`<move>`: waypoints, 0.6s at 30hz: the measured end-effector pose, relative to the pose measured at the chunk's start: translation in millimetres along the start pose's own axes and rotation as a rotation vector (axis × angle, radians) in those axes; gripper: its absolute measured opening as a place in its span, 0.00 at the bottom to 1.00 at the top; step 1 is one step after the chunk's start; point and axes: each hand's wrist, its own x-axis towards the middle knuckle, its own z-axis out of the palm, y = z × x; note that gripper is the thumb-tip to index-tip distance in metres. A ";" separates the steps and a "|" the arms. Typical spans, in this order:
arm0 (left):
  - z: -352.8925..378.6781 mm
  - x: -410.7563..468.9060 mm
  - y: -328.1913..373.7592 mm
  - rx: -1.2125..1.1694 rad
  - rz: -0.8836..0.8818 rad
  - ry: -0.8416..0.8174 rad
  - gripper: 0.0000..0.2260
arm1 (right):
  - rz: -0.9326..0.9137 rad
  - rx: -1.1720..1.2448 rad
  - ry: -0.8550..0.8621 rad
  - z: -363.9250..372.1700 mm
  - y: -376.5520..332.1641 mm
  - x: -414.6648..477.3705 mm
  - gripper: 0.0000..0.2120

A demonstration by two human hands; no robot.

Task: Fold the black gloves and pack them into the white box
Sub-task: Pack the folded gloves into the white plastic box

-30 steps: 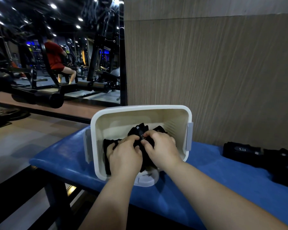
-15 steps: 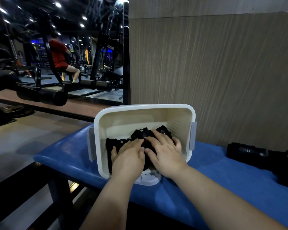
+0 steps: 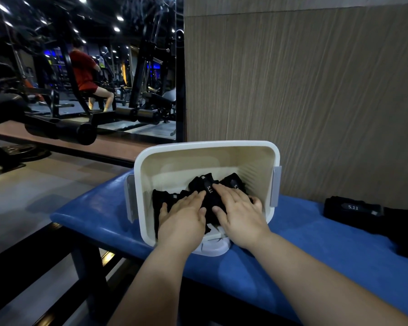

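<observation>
A white box [image 3: 207, 147] with grey side clips stands on the blue bench, its opening facing me. Folded black gloves [image 3: 206, 184] with white "5.11" labels lie inside it. My left hand [image 3: 183, 216] presses flat on the left part of the gloves, fingers straight. Beside it, my right hand [image 3: 238, 209] lies flat on the right part, fingers spread over the fabric. Both palms hide most of the pile.
More black gloves [image 3: 353, 209] with a "5.11" label lie on the blue bench [image 3: 304, 245] at the right. A wood-panelled wall stands right behind the box. To the left, a mirror shows gym machines and a person in red.
Both hands went from gripping the gloves with curled fingers to lying flat on them with straight fingers. The pile sits lower in the box.
</observation>
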 end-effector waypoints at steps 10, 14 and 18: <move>6.4 -0.9 0.3 0.041 -0.005 0.042 0.20 | 0.026 -0.021 -0.042 2.4 0.8 5.0 0.23; 7.2 1.6 0.5 0.069 -0.010 0.012 0.20 | 0.031 -0.027 -0.054 3.7 1.5 4.4 0.23; 6.2 -1.3 1.8 0.077 -0.003 0.022 0.20 | 0.031 -0.043 -0.053 3.3 1.7 5.1 0.23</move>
